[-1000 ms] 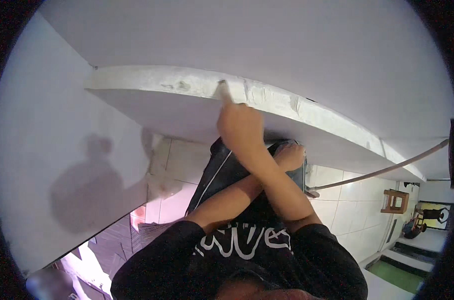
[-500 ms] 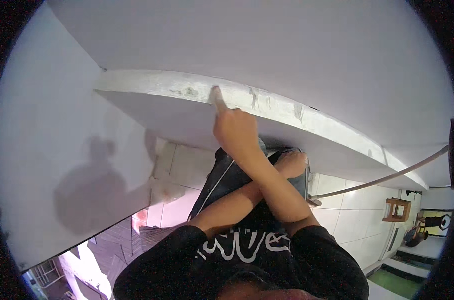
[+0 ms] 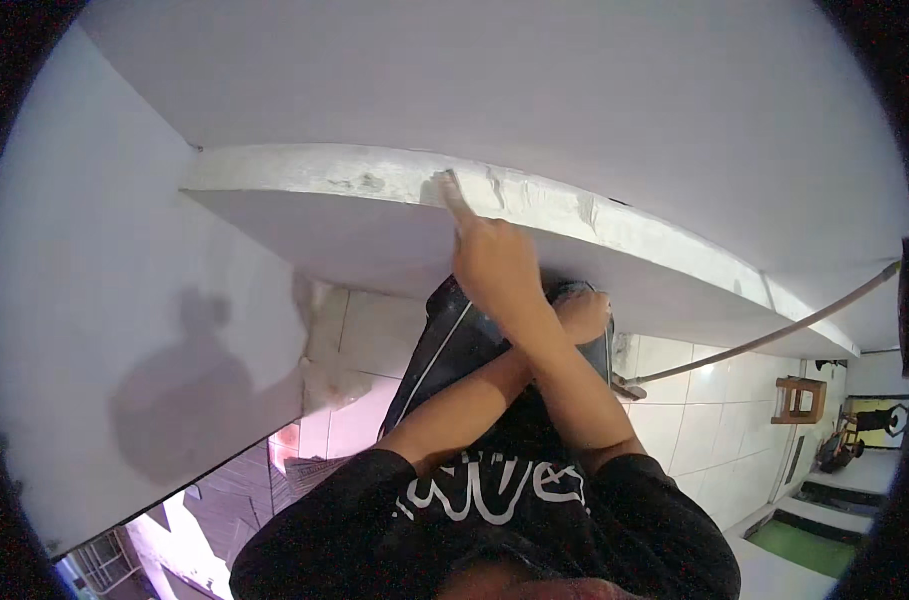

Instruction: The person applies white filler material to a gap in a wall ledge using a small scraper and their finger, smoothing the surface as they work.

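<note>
My forearms cross in front of me, the right one above the left. My right hand (image 3: 494, 265) has its index finger stretched up onto a pale, narrow ledge (image 3: 264, 168), with the fingertip on its face. The other fingers are folded under, and their inside is hidden. That fingertip looks whitish grey. Rough, wrinkled patches of coating mark the ledge on both sides of the finger. My left hand (image 3: 586, 316) lies closed by my right knee, partly behind the right forearm. Whether anything is inside it cannot be seen.
Grey-white wall panels (image 3: 454, 70) spread above and below the ledge. A thin hose or rod (image 3: 774, 335) runs across at the right. Beyond it, a wooden stool (image 3: 800, 400) stands on white floor tiles (image 3: 719, 430). A clear plastic bag (image 3: 332, 385) lies at the left corner.
My right hand has shifted slightly to the right along the ledge, its index finger still on the surface. My left hand remains by the knee.
</note>
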### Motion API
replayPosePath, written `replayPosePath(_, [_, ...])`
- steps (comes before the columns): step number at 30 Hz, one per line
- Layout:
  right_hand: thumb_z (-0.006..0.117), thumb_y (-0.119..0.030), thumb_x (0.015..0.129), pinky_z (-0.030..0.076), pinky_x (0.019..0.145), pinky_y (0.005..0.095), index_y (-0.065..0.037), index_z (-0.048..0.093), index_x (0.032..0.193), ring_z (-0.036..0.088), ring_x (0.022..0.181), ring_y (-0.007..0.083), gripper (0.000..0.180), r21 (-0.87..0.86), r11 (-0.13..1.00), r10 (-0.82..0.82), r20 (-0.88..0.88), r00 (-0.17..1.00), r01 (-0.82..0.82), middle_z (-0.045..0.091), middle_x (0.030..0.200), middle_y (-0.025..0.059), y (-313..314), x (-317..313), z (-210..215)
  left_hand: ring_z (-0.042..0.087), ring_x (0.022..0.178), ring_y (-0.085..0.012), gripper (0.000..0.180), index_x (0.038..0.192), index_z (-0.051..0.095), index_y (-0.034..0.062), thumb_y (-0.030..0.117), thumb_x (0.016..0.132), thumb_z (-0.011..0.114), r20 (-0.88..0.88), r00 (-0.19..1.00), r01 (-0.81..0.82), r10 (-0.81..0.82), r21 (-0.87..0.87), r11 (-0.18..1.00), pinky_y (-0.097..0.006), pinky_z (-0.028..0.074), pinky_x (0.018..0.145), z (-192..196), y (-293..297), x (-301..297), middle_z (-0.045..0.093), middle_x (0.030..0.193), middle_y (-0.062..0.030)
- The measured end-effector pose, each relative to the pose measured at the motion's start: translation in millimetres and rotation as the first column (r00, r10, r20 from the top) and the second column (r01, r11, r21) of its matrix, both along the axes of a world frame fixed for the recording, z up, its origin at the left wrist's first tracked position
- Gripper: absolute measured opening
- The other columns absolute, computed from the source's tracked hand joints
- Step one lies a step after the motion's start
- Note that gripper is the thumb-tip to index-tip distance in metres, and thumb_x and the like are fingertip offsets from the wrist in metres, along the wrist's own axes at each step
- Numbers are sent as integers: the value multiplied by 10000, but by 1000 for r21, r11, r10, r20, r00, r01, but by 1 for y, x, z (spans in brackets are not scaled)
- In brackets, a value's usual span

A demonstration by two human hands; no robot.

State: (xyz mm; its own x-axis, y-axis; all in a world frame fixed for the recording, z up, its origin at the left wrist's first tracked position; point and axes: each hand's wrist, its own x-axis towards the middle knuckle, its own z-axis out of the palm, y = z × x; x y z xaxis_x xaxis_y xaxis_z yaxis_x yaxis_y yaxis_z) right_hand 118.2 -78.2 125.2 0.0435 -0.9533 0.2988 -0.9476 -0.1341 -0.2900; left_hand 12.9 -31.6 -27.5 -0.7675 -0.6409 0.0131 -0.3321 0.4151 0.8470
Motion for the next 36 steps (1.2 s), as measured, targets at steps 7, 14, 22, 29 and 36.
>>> replayPosePath(7, [631,-117,863,533,583,508,-266,418,1531,656,609,397,717,136,990,-36,-90,995,48,638,646,198,16,-16,1,670,840,-455,285,923,652,-7,262,939,561,37,999,38,-37,-25,999,-565,513,770,10,0,9,679,882,-266])
replayPosePath(14, [567,-57,912,541,691,516,-256,449,1510,682,762,401,641,120,987,-98,-98,990,109,710,808,197,31,-63,4,549,794,-244,237,852,602,12,228,947,582,-122,985,-127,119,-61,990,-400,447,792,-1,17,2,608,818,-101])
replayPosePath(22, [589,-55,873,525,589,512,-258,359,1556,648,608,394,749,105,993,51,-58,997,-45,665,683,187,21,-32,-9,659,829,-470,257,920,639,-9,233,935,553,1,1000,-6,6,-42,999,-571,501,783,4,4,-4,667,865,-281])
replayPosePath(29, [603,-63,848,532,582,504,-277,388,1538,656,611,384,754,109,994,16,-115,993,-3,665,691,187,36,-59,-3,656,870,-475,259,972,633,-18,226,944,553,62,998,-27,28,-8,1000,-572,502,811,7,8,-5,668,896,-292])
replayPosePath(36, [585,-69,899,518,621,514,-315,460,1499,653,660,417,660,126,990,-47,-124,991,63,659,719,209,46,-81,7,658,883,-471,269,984,638,-17,237,947,557,32,999,-14,15,-28,1000,-571,503,817,2,5,-6,671,916,-292])
